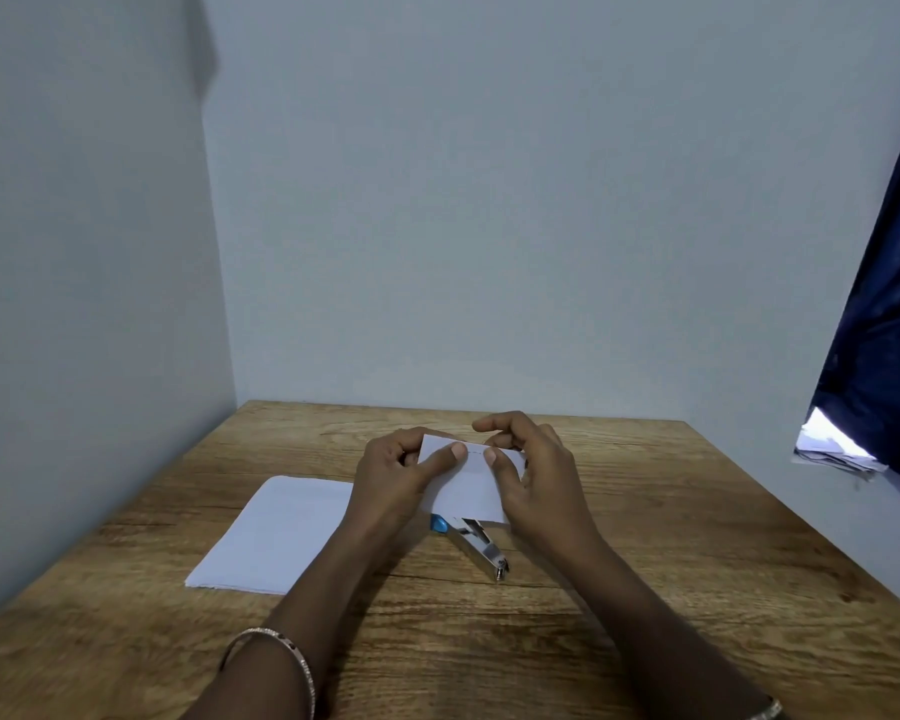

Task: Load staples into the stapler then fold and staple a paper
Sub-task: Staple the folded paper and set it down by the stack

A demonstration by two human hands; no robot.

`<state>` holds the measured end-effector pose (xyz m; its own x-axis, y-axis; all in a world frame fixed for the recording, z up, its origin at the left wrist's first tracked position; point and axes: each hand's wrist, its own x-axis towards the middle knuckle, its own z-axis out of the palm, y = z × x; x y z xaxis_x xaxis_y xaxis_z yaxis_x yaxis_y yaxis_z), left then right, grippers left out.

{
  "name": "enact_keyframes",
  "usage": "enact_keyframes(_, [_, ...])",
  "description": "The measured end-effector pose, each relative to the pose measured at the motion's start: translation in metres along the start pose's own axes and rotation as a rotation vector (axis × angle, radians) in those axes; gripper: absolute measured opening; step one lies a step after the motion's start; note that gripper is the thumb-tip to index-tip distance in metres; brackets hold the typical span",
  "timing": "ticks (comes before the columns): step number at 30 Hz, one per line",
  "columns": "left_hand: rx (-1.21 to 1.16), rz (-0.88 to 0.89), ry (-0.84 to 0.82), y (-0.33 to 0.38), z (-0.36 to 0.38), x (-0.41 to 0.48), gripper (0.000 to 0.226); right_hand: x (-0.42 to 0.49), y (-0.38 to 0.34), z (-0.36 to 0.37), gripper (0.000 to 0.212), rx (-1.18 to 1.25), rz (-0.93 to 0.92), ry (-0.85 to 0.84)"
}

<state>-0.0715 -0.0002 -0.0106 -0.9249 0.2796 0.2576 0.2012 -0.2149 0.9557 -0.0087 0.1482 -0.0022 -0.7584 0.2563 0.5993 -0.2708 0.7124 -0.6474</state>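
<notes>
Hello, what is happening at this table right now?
A person holds a small folded paper up with both hands, left hand on its left edge and right hand on its right, thumbs pressed on the front. A faint line of what look like staples runs between the thumbs. The stapler, metal with a blue end, lies untouched on the wooden table just below the paper. A stack of white sheets lies to the left.

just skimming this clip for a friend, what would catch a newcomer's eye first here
First, the two hands at the table's middle: the left hand and right hand pinch a small folded paper between thumbs and fingers. Just beneath it lies a silver stapler with a blue end, and a stack of white sheets sits to the left.
</notes>
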Motion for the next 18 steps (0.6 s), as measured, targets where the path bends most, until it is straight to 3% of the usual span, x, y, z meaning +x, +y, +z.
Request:
enact_keyframes(5, [-0.084,-0.006,0.020,0.003,0.002,-0.001,0.013,0.001,0.000,0.000,0.019,-0.016,-0.014,0.003])
enact_keyframes(11, [0.152,0.054,0.130,-0.002,-0.001,0.004,0.018,0.005,0.008,0.000,0.007,-0.075,-0.063,0.064])
enact_keyframes(14, [0.238,0.168,0.291,-0.001,-0.005,0.007,0.016,0.005,0.009,-0.004,0.004,-0.086,-0.116,0.139])
enact_keyframes(16, [0.272,0.154,0.390,0.000,-0.010,0.009,0.029,0.005,0.009,-0.006,0.009,-0.094,-0.143,0.199])
enact_keyframes(18, [0.152,-0.009,0.355,0.002,-0.011,0.010,0.048,0.005,0.008,-0.008,0.009,-0.127,-0.171,0.247])
